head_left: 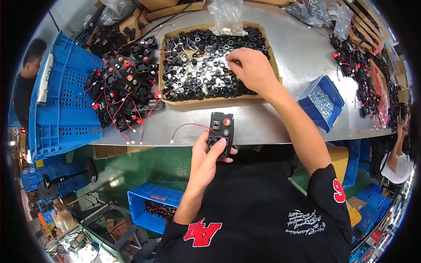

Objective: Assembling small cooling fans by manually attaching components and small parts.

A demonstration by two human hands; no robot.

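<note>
My left hand [204, 161] grips a black plastic panel [217, 117] at the table's front edge. That panel carries a red-ringed terminal [226, 122] and a small fan partly covered by my thumb, and a thin red wire [188, 125] with a white plug trails left from it. Over the right part of a shallow cardboard tray [210, 101] is my right hand [255, 73], thumb and fingers drawn together among loose black and metallic ring-shaped parts [210, 78]. What its fingertips hold, if anything, is too small to make out.
Left of the tray lies a heap of similar fan panels [131, 83], beside a blue crate [72, 96]. A blue bin of small metal parts [323, 103] stands right. Clear plastic bags [227, 15] lie at the back. Another person [30, 74] is at far left.
</note>
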